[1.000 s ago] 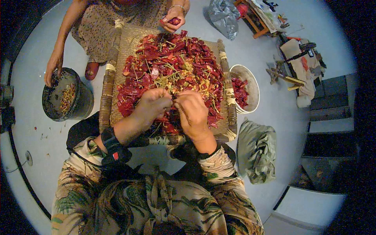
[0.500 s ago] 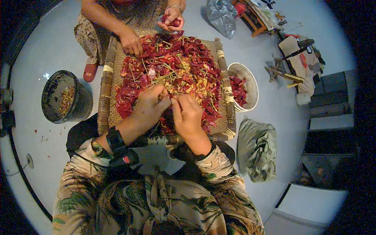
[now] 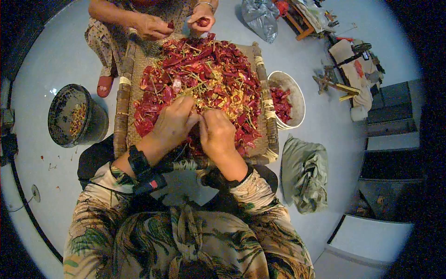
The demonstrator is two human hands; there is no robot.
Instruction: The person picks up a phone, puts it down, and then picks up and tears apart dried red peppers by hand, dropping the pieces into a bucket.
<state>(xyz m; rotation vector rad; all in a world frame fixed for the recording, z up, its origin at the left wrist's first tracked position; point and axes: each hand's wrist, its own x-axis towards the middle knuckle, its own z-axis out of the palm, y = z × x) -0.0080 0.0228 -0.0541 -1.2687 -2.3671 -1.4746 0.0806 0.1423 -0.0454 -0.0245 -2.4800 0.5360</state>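
Note:
My left hand (image 3: pixel 175 116) and my right hand (image 3: pixel 217 131) meet fingertip to fingertip over the near part of a heap of dried red chilies (image 3: pixel 232 79). Both pinch a dried chili, mostly hidden by my fingers. Broken pods, pale stems and yellow seeds make up the heap. Beneath it is a woven seat with a wooden frame (image 3: pixel 123 102), its corners wrapped in pale cord. Across the heap, another person's hand (image 3: pixel 153 27) holds a small dark red piece. That person's other hand (image 3: pixel 201 19) cups red chili.
A black bucket (image 3: pixel 98 121) with stems and scraps stands on the left. On the right are a white bucket (image 3: pixel 299 100) holding red chilies and a greenish sack (image 3: pixel 304 174). A grey plastic bag (image 3: pixel 260 21) lies farther back. Stray bits dot the floor at left.
The other person's hand at left has lifted from the heap and drawn back with a red piece. My hands stay pinched together, the right one shifting slightly left.

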